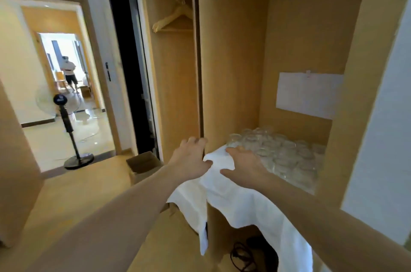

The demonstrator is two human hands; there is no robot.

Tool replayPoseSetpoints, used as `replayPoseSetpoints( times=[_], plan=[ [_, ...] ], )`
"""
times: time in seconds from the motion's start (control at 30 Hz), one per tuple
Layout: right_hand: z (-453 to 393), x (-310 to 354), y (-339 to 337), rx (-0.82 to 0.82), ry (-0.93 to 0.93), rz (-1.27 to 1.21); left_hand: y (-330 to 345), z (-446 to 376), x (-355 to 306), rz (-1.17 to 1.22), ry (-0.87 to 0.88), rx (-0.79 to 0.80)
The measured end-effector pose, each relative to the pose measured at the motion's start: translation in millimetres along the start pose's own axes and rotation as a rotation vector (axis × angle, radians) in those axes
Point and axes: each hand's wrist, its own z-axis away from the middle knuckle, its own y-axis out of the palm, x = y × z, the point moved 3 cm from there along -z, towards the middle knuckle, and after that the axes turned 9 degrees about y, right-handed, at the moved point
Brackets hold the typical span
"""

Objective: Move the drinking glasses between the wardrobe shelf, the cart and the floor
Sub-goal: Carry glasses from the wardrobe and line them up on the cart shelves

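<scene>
Several clear drinking glasses [282, 154] stand packed together, upside down, on a wardrobe shelf covered by a white cloth [240, 202] that hangs over the shelf's front edge. My right hand [243, 166] hovers open, fingers spread, just above the cloth at the near-left edge of the glasses. My left hand [191, 156] is open too, its fingertips at the edge of the wooden divider panel [226, 71] left of the shelf. Neither hand holds a glass.
A white paper sheet [308, 95] hangs on the wardrobe's back wall. Wooden hangers [175, 16] hang in the left compartment. An open cardboard box [144, 164] sits on the floor. A standing fan [66, 120] is in the doorway; a person [70, 72] stands far off. Dark cables [244, 254] lie under the shelf.
</scene>
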Motion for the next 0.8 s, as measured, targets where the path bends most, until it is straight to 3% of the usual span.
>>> replayPoseSetpoints(
  times=[0.27, 0.53, 0.8],
  plan=[
    [-42.5, 1.8, 11.9, -0.038, 0.125, 0.021, 26.8, -52.5, 34.5, 0.055, 0.183, 0.047],
    [-84.1, -6.0, 24.0, 0.008, 0.190, 0.101, 46.8, -91.2, 59.7, 0.124, 0.224, 0.090],
    [-153.5, -7.3, 22.6, -0.029, 0.146, -0.061, 50.9, -148.1, 84.7, 0.048, 0.209, 0.109]
  ],
)
